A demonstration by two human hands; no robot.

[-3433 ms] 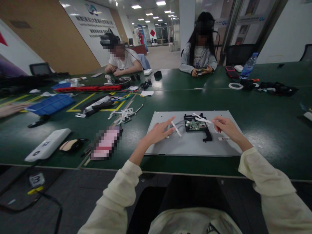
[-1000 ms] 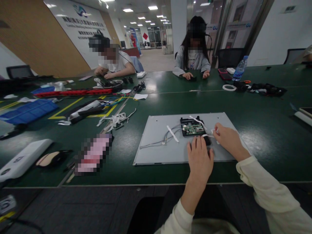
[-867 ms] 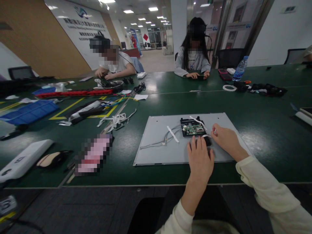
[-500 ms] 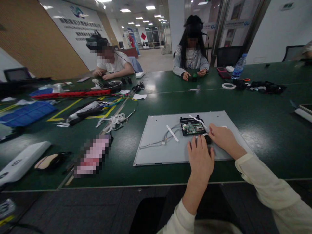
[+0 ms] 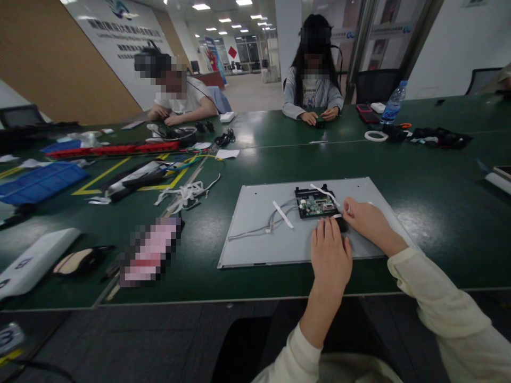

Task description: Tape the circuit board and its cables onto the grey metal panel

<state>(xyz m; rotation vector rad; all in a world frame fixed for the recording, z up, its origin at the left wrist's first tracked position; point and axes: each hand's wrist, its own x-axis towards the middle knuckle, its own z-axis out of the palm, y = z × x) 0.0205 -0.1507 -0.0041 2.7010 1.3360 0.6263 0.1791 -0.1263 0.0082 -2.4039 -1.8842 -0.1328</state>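
Observation:
A green circuit board (image 5: 315, 206) in a black frame lies on a grey-white flat panel (image 5: 255, 199) in front of me. My left hand (image 5: 331, 247) rests at the board's near right corner, fingers stretched out together over the edge of a small black part (image 5: 341, 223). A short white strip crosses that part. My right hand (image 5: 369, 223) is just right of it, fingers curled into a pinch; what they hold, if anything, is too small to name. One white tape strip (image 5: 324, 192) lies across the board, another (image 5: 282, 214) over grey cables (image 5: 249, 234) on the panel.
Left of the panel are a pixelated pink item (image 5: 154, 250), tangled white strips (image 5: 186, 196), a computer mouse (image 5: 77, 261) and a blue basket (image 5: 42, 181). A water bottle (image 5: 394, 103) and white tape roll (image 5: 376, 136) stand far right. Two people sit across the table.
My right hand's fingertips have shifted slightly right, away from the tape strip over the board. My left hand has moved slightly right beside the black part. The camera view has shifted a little.

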